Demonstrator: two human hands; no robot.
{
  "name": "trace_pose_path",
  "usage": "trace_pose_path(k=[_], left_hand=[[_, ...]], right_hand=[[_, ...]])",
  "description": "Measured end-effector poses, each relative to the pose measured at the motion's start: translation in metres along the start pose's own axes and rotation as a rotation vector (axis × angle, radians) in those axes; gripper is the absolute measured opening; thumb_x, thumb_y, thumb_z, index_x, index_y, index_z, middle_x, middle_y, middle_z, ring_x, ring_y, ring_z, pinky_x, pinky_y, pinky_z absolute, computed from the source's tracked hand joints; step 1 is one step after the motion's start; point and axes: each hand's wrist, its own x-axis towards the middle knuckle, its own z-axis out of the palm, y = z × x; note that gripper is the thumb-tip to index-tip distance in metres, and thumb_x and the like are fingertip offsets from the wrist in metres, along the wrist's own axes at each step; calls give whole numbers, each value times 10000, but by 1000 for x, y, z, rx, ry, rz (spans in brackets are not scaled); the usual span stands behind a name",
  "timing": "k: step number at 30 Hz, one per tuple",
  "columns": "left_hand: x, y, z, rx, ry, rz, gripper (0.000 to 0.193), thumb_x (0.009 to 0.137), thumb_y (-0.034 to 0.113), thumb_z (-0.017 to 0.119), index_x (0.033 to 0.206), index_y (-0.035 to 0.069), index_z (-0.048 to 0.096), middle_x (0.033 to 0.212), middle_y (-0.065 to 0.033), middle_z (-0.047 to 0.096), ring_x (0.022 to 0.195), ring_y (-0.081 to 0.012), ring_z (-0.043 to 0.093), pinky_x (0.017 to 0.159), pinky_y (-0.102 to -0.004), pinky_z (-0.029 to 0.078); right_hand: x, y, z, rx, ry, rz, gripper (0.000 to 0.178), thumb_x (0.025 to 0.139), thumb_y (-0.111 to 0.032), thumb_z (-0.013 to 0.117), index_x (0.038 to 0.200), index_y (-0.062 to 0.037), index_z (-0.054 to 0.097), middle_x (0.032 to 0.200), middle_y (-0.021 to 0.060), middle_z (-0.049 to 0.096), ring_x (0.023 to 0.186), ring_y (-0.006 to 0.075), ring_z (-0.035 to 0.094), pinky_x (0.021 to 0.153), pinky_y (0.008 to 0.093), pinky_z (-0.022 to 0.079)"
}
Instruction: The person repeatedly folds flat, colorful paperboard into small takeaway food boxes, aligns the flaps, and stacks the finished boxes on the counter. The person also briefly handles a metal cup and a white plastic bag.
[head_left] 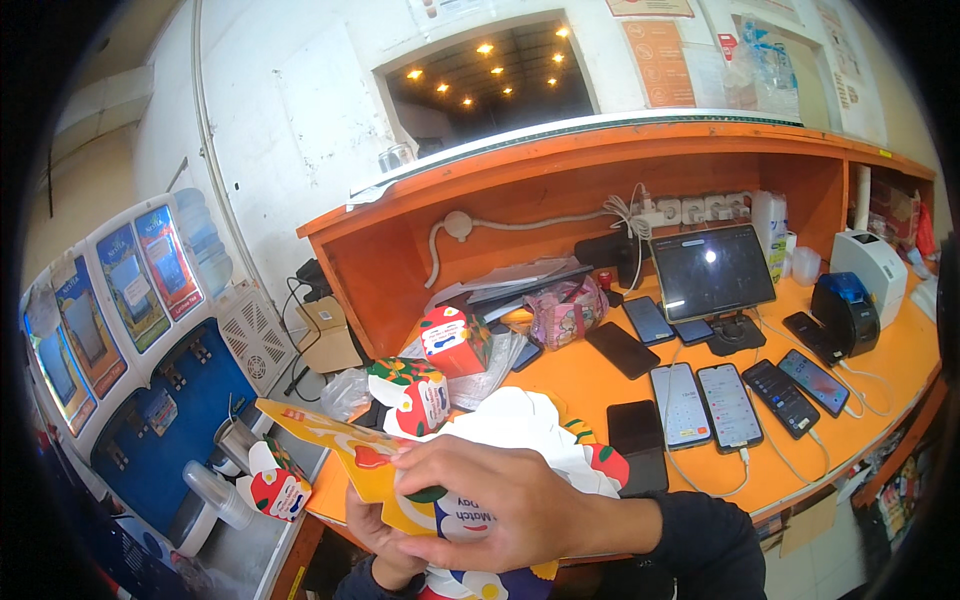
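Both hands are engaged on one yellow printed carton [372, 480], located at the near edge of the orange tabletop [560, 375], left of centre. The right hand [520, 505] grasps it, fingers laid across the printed face and thumb lower down. The left hand [385, 545] grips its lower part; some of its fingers are hidden. The carton is tilted, a pointed flap projecting to the left.

Just beyond the right hand lies a spread of flat cartons [515, 425], white faces up. Two formed boxes stand further back: a red box [465, 352] and, nearer, a white-and-red box [425, 402]. A third box [280, 492] stands to the left, beside clear plastic cups [222, 497].

To the right, several phones [730, 400] lie before an upright tablet [712, 275]. A black printer [845, 312] stands beyond.
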Motion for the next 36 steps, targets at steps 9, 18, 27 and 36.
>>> trace_pose_path(k=[9,18,27,36], left_hand=[[-9,-6,-9,-22,164,-94,887,730,650,636,1281,-2,397,1216,-134,535,1099,-231,551,939,-391,447],[-2,-8,-17,105,124,67,878,719,643,654,1256,-12,424,1191,-126,550,1066,-214,566,923,-372,453],[8,-12,-24,183,-25,186,746,806,589,596,1254,20,418,1214,-119,521,1135,-230,520,979,-377,411],[16,-9,-18,181,-17,102,500,814,462,668,1009,26,518,1116,-127,483,1084,-223,479,928,-341,369]], right_hand=[[-2,1,-3,-183,-100,-29,337,747,-263,746,986,-71,608,1076,71,649,939,178,653,658,270,527],[-2,9,4,-62,-59,-95,366,792,-195,714,1115,-70,599,1109,98,637,1004,212,637,763,318,524],[-1,15,5,-79,-91,-149,380,839,-141,649,1204,-79,560,1174,32,612,1135,246,562,808,339,510],[4,17,2,-24,-100,-96,430,867,-113,600,1282,-108,490,1177,126,597,796,283,651,689,321,531]])
